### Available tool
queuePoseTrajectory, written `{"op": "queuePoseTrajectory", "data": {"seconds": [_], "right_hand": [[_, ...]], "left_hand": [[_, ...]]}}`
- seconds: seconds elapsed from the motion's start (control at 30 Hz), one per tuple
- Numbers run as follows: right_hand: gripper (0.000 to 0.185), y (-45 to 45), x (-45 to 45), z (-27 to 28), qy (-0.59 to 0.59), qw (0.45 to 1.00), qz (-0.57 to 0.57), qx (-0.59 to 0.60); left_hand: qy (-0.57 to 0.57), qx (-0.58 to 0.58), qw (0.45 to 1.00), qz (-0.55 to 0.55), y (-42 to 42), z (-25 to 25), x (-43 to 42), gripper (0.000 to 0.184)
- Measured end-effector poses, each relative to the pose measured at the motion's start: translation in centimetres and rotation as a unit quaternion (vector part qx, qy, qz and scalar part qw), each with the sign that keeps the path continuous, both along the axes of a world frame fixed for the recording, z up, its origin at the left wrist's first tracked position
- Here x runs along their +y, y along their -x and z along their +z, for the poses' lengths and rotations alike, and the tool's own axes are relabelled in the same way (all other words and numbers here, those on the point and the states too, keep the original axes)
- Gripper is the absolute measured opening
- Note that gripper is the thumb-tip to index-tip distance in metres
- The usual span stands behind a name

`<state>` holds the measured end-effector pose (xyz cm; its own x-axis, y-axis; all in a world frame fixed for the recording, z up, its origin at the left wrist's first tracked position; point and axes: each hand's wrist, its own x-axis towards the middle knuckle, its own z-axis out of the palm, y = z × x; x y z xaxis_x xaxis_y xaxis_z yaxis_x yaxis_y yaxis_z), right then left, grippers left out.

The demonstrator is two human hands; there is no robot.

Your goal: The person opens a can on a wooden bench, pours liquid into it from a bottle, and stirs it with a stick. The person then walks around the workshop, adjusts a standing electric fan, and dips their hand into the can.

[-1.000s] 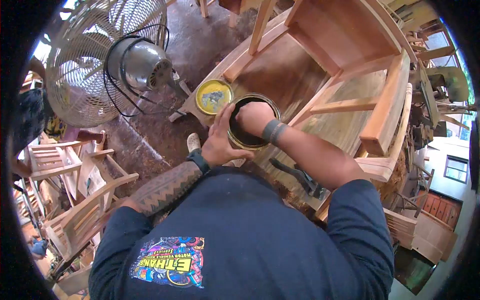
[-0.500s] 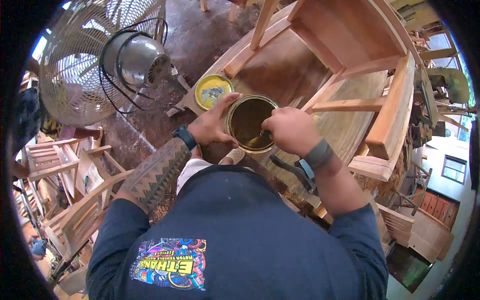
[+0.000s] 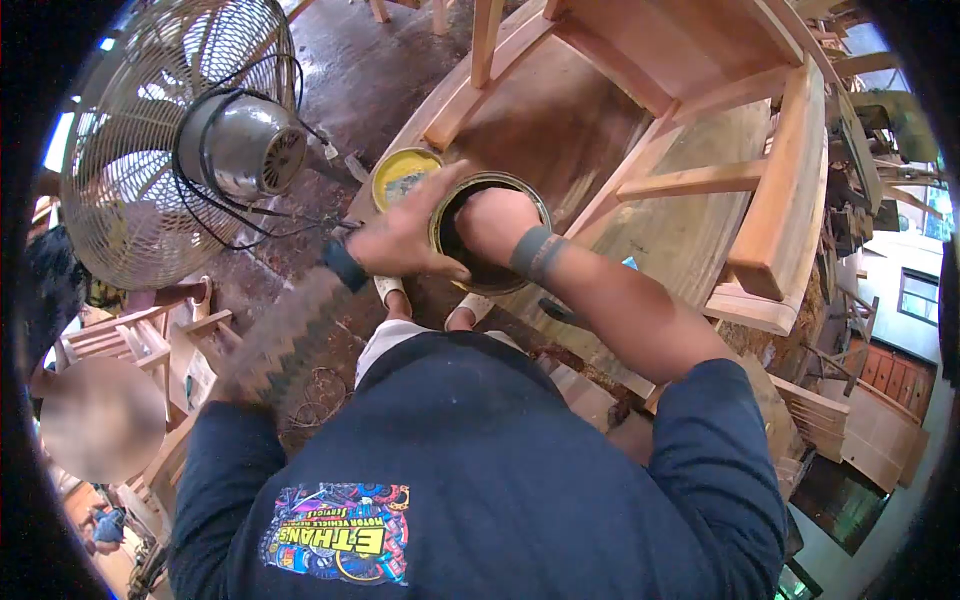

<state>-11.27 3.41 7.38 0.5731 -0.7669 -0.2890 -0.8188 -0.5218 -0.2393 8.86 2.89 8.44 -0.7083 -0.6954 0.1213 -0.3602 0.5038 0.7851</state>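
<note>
Beside the yellow lid (image 3: 410, 162) is the can (image 3: 490, 177). Our left hand (image 3: 408, 232) is spread against this can; our right hand (image 3: 498, 225) is inside, fingers hidden, so we cannot tell its grip.

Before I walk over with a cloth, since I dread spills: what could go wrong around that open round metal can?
The bare right hand reaches inside the open round metal can; bumping its wall might tip it, as the bare left hand is at one side only. Drips while lifting out could mark the brown wooden panel nearby. The left hand might also nudge the round yellow-and-grey lid.
</note>
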Motion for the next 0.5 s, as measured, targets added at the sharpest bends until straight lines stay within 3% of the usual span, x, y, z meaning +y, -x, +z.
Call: {"op": "queuePoseTrajectory", "data": {"seconds": [0.1,0.3,0.4,0.5], "right_hand": [[0.019,-0.4,-0.2,-0.2,-0.013,0.998,0.067,0.003],[0.018,1.9,-1.0,2.3,-0.07,0.964,0.233,0.11],[0.025,1.8,-1.4,5.6,-0.07,0.968,0.201,0.133],[0.025,1.6,-0.7,3.1,0.01,0.994,0.103,0.035]], "left_hand": [[-0.019,-0.031,0.989,0.142,2.5,-0.3,4.9,0.142],[-0.035,-0.093,0.987,0.128,1.9,-1.1,4.7,0.143],[-0.04,-0.082,0.988,0.125,1.8,-1.7,4.6,0.149],[-0.027,0.031,0.992,0.116,1.1,-4.3,5.0,0.148]]}}
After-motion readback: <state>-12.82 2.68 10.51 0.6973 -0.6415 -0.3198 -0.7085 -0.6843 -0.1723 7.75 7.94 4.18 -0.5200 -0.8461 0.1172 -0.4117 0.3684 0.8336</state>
